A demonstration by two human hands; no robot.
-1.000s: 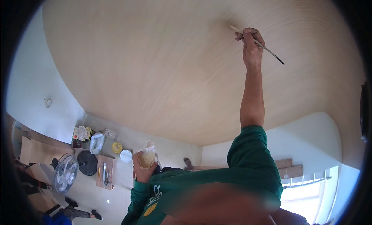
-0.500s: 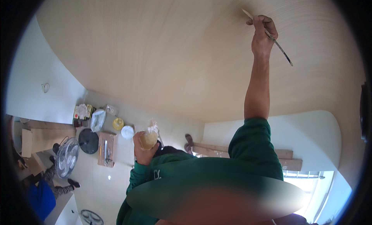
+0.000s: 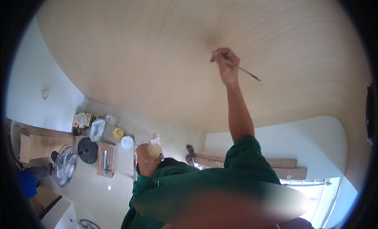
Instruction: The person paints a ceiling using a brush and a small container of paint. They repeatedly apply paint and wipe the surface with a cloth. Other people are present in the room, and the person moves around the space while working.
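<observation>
My right hand [image 3: 227, 66] is raised in front of a large, pale, fine-grained wood-look surface [image 3: 149, 67]. Its fingers are closed on a slim paintbrush [image 3: 250, 75], whose dark handle sticks out to the lower right. The brush's tip is hidden behind my fingers, so I cannot tell whether it touches the surface. Lower down, my left hand [image 3: 145, 165] is wrapped round a small cup [image 3: 152, 152] with something pale yellowish in it. A crumpled white tissue or rag [image 3: 155, 138] shows at the cup's far side.
On the floor at left stand a yellow tub [image 3: 117, 133], a white tub [image 3: 127, 142], a plastic bag [image 3: 97, 129], a wooden tray [image 3: 106, 170] with tools, and a fan [image 3: 65, 166]. Another person's blue clothing [image 3: 26, 184] shows at far left. Planks [image 3: 283, 162] lie right.
My right hand has moved left and down across the surface with the paintbrush. My left hand keeps the cup. The other person has shifted farther toward the left rim.
</observation>
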